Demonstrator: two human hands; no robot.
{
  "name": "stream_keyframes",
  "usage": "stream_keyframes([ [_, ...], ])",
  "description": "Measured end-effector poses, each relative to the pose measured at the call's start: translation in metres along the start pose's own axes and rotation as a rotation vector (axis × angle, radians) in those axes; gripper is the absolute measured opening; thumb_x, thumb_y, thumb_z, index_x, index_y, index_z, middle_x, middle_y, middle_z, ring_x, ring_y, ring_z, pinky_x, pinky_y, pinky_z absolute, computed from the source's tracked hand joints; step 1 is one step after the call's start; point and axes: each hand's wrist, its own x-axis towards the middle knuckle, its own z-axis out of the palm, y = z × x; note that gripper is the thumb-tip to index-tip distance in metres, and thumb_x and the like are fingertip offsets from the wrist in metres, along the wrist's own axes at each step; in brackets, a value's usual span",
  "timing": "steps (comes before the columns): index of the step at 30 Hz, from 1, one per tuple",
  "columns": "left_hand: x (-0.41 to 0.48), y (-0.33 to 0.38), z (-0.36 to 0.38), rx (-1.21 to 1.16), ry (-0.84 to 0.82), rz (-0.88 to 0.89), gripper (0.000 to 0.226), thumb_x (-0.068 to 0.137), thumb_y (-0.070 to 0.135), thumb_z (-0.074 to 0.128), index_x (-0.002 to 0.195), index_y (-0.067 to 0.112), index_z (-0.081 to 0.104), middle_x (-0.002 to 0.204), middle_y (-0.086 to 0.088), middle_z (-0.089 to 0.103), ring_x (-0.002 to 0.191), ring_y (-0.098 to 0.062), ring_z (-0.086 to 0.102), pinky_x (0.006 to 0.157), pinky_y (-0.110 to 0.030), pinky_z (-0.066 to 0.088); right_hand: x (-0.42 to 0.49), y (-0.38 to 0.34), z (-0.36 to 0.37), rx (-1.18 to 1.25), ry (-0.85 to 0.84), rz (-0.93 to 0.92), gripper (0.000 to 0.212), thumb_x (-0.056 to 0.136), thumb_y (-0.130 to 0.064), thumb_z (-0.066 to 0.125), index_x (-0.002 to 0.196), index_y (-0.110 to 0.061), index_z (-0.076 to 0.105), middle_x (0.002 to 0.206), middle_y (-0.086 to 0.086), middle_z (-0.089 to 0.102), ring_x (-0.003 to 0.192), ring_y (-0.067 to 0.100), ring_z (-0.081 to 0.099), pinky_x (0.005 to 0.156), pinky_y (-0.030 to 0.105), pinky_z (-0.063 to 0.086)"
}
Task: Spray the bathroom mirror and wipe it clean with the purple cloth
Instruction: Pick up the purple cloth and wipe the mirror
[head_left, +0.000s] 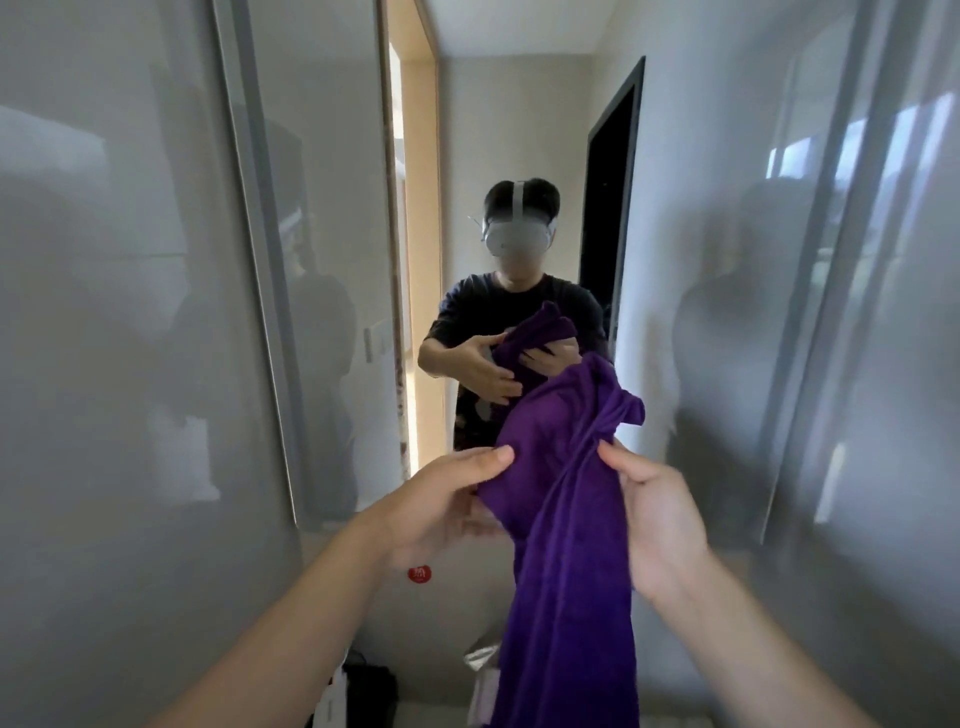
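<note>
The purple cloth (566, 519) hangs bunched in front of me, its long end trailing down past the frame's bottom. My left hand (436, 504) pinches its left side with thumb on top. My right hand (654, 519) grips its right edge. Straight ahead stands the tall bathroom mirror (498, 156), between grey glossy panels. It reflects a person in a dark shirt with a headset holding the same cloth. No spray bottle is in view.
Grey glossy cabinet panels (114, 312) flank the mirror on both sides. A round red sticker (420, 573) sits on the wall below the mirror. Dark and white items (363, 686) stand on the counter at the bottom, partly hidden by the cloth.
</note>
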Motion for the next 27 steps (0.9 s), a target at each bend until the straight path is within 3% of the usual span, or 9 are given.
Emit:
stream_keyframes([
  [3, -0.004, -0.013, 0.016, -0.074, 0.015, 0.027, 0.035, 0.087, 0.025, 0.069, 0.117, 0.005, 0.066, 0.103, -0.010, 0.075, 0.096, -0.023, 0.072, 0.084, -0.037, 0.057, -0.017, 0.009, -0.011, -0.004, 0.079, 0.005, 0.048, 0.085, -0.018, 0.055, 0.131, -0.007, 0.064, 0.125, 0.019, 0.070, 0.119, 0.041, 0.063, 0.101, 0.052, 0.048],
  [6, -0.001, -0.024, 0.032, 0.084, 0.148, 0.095, 0.023, 0.090, 0.013, 0.069, 0.113, 0.009, 0.067, 0.102, -0.009, 0.077, 0.093, -0.024, 0.074, 0.078, -0.040, 0.061, -0.030, 0.018, -0.027, 0.029, 0.149, 0.041, 0.040, 0.091, -0.014, 0.047, 0.126, -0.005, 0.065, 0.120, 0.022, 0.071, 0.116, 0.044, 0.063, 0.098, 0.054, 0.048],
  [9, 0.003, -0.035, 0.048, 0.375, 0.300, 0.185, 0.013, 0.089, 0.021, 0.071, 0.099, 0.013, 0.068, 0.094, -0.008, 0.075, 0.086, -0.023, 0.073, 0.076, -0.048, 0.061, -0.043, 0.029, -0.046, 0.052, 0.207, 0.121, 0.042, 0.091, -0.022, 0.042, 0.118, -0.004, 0.069, 0.114, 0.022, 0.073, 0.108, 0.041, 0.066, 0.093, 0.052, 0.049],
  [11, 0.005, -0.039, 0.055, 0.481, 0.324, 0.197, 0.017, 0.086, 0.030, 0.074, 0.094, 0.016, 0.068, 0.088, -0.004, 0.074, 0.082, -0.019, 0.072, 0.076, -0.044, 0.061, -0.052, 0.032, -0.062, 0.064, 0.211, 0.126, 0.047, 0.092, -0.034, 0.039, 0.111, -0.005, 0.072, 0.111, 0.021, 0.074, 0.105, 0.039, 0.067, 0.094, 0.051, 0.048],
  [15, 0.006, -0.038, 0.062, 0.495, 0.285, 0.168, 0.023, 0.086, 0.035, 0.074, 0.099, 0.017, 0.069, 0.091, 0.002, 0.075, 0.084, -0.014, 0.073, 0.077, -0.034, 0.061, -0.069, 0.026, -0.082, -0.094, 0.089, 0.115, 0.070, 0.094, -0.066, 0.040, 0.132, -0.014, 0.065, 0.131, 0.016, 0.067, 0.123, 0.036, 0.059, 0.109, 0.053, 0.041],
  [18, 0.005, -0.032, 0.064, 0.487, 0.243, 0.192, 0.024, 0.086, 0.029, 0.074, 0.103, 0.014, 0.068, 0.095, -0.001, 0.076, 0.087, -0.016, 0.073, 0.080, -0.034, 0.061, -0.073, 0.021, -0.075, -0.400, 0.133, 0.008, 0.045, 0.088, -0.038, 0.069, 0.127, -0.015, 0.067, 0.120, 0.009, 0.074, 0.111, 0.027, 0.069, 0.092, 0.041, 0.053],
  [21, 0.004, -0.028, 0.058, 0.531, 0.219, 0.262, 0.013, 0.085, 0.018, 0.075, 0.093, 0.015, 0.064, 0.088, -0.003, 0.071, 0.082, -0.019, 0.069, 0.078, -0.039, 0.057, -0.074, 0.016, -0.073, -0.479, 0.225, -0.094, 0.027, 0.090, -0.009, 0.070, 0.116, -0.011, 0.071, 0.108, 0.009, 0.078, 0.102, 0.026, 0.074, 0.088, 0.039, 0.056],
  [24, 0.007, -0.031, 0.049, 0.554, 0.209, 0.304, 0.023, 0.081, 0.003, 0.075, 0.085, 0.022, 0.064, 0.085, -0.001, 0.069, 0.080, -0.018, 0.065, 0.076, -0.038, 0.055, -0.078, 0.003, -0.080, -0.517, 0.268, -0.118, 0.020, 0.091, -0.004, 0.067, 0.110, -0.009, 0.073, 0.105, 0.012, 0.078, 0.100, 0.029, 0.074, 0.092, 0.042, 0.058],
  [27, 0.011, -0.047, 0.051, 0.542, 0.169, 0.276, 0.030, 0.080, -0.005, 0.074, 0.093, 0.020, 0.066, 0.090, -0.003, 0.070, 0.085, -0.016, 0.068, 0.078, -0.035, 0.058, -0.083, -0.003, -0.094, -0.581, 0.283, -0.116, 0.016, 0.095, -0.006, 0.063, 0.105, -0.011, 0.074, 0.101, 0.011, 0.079, 0.096, 0.026, 0.075, 0.093, 0.044, 0.058],
])
